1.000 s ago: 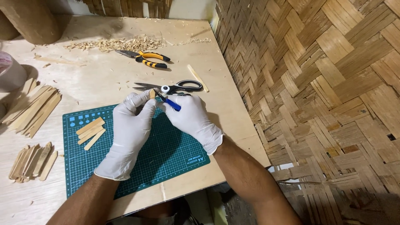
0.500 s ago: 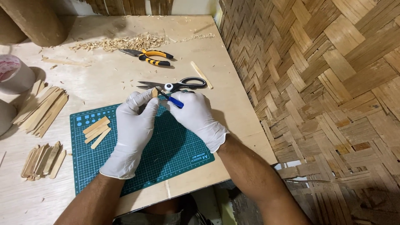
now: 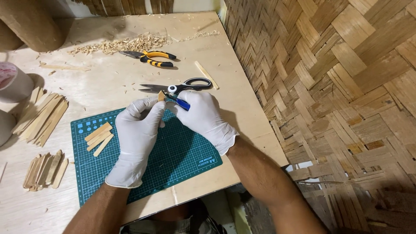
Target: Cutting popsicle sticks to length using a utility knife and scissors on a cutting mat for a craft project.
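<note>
Both gloved hands pinch together over the cutting mat's (image 3: pixel 173 160) far edge: left hand (image 3: pixel 136 130) grips a small wood strip (image 3: pixel 161 95), right hand (image 3: pixel 203 117) clamps a blue-handled knife (image 3: pixel 182 104). Three trimmed pieces (image 3: pixel 99 138) are done; plenty of sticks (image 3: pixel 41 119) by the tabletop's left edge look untouched.

Small craft workshop, home-made in feel. Plywood counter (image 3: pixel 108 86) strewn with wood shavings (image 3: pixel 121 43). Green gridded cutting mat (image 3: pixel 173 156) near the front edge. Hand tools lying out: black-handled scissors (image 3: pixel 182 86), yellow-and-black pliers (image 3: pixel 149 57). Stacks of thin wooden sticks (image 3: pixel 41 115) at the left. Woven bamboo-strip wall (image 3: pixel 329 86) close along the right side.
</note>
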